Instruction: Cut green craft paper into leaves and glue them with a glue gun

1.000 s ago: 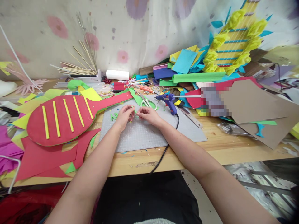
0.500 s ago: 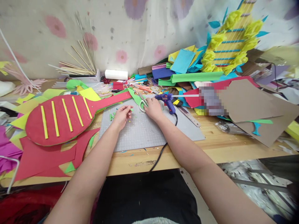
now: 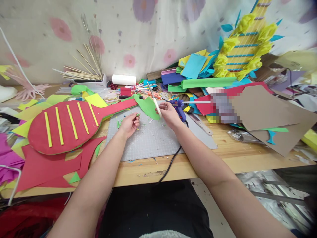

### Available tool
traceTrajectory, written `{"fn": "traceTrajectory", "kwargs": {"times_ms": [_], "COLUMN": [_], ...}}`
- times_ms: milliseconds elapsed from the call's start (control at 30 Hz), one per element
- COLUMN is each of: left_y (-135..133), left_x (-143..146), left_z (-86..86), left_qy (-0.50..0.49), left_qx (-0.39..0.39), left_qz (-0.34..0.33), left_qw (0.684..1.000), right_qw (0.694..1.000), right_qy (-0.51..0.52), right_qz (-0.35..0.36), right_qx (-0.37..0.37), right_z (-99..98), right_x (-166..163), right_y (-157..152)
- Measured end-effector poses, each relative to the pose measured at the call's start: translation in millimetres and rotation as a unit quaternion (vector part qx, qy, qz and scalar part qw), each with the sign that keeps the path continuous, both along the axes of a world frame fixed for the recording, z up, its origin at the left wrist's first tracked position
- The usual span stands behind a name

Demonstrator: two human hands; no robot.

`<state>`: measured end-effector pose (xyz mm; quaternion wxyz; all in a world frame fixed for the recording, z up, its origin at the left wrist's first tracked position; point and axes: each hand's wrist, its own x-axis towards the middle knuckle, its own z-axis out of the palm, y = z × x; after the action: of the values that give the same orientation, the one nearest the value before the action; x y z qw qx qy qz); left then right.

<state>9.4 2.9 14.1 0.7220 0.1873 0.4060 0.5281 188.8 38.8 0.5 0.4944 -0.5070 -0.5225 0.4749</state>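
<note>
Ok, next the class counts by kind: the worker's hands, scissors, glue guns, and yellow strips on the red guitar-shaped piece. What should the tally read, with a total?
Hands: 2 (left hand, right hand)
Scissors: 1 pair, in the right hand
Glue gun: 1
Yellow strips on the red guitar-shaped piece: 5
Total: 9

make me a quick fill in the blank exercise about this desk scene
The right hand holds a pair of ____.
The left hand pinches a small ____ piece.
Five ____ strips lie across the red guitar-shaped cutout.
The mat beneath the hands is ____ in color.

Missing words: scissors; green; yellow; gray.
</note>
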Motion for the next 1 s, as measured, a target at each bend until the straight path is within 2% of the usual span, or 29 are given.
{"fn": "traceTrajectory", "kwargs": {"times_ms": [100, 167, 233, 300, 433, 500, 567, 700, 1000], "left_y": [-0.1, -0.3, -0.6, -0.8, 0.6, 1.9, 2.9, 2.8, 0.1], "left_x": [-1.1, -1.9, -2.2, -2.1, -1.8, -2.1, -2.5, -2.3, -0.3], "left_z": [2.1, 3.5, 4.3, 4.4, 2.1, -0.2, -2.5, -5.0, -4.0], "left_qy": [-0.027, -0.034, -0.031, -0.024, 0.007, 0.028, 0.048, 0.089, 0.135], "left_qx": [-0.018, -0.023, -0.019, -0.013, 0.002, 0.019, 0.041, 0.074, 0.099], "left_qz": [-0.009, -0.014, -0.015, -0.015, -0.012, -0.004, 0.005, 0.011, 0.012], "left_qw": [0.999, 0.999, 0.999, 1.0, 1.0, 0.999, 0.998, 0.993, 0.986], "right_qw": [0.998, 0.999, 0.991, 0.965, 0.88, 0.846, 0.828, 0.816, 0.818], "right_qy": [0.041, -0.02, -0.122, -0.234, -0.419, -0.467, -0.488, -0.506, -0.52], "right_qz": [0.042, 0.029, 0.021, 0.043, 0.116, 0.133, 0.138, 0.142, 0.142], "right_qx": [-0.021, 0.003, 0.057, 0.113, 0.191, 0.218, 0.238, 0.241, 0.202], "right_z": [3.2, 5.4, 7.8, 10.7, 13.7, 12.4, 10.2, 7.9, 10.4], "right_x": [-6.3, -8.7, -9.4, -9.4, -10.9, -11.9, -12.2, -11.6, -13.3], "right_y": [-5.3, -9.9, -15.0, -20.5, -28.8, -30.4, -30.5, -30.1, -32.4]}}
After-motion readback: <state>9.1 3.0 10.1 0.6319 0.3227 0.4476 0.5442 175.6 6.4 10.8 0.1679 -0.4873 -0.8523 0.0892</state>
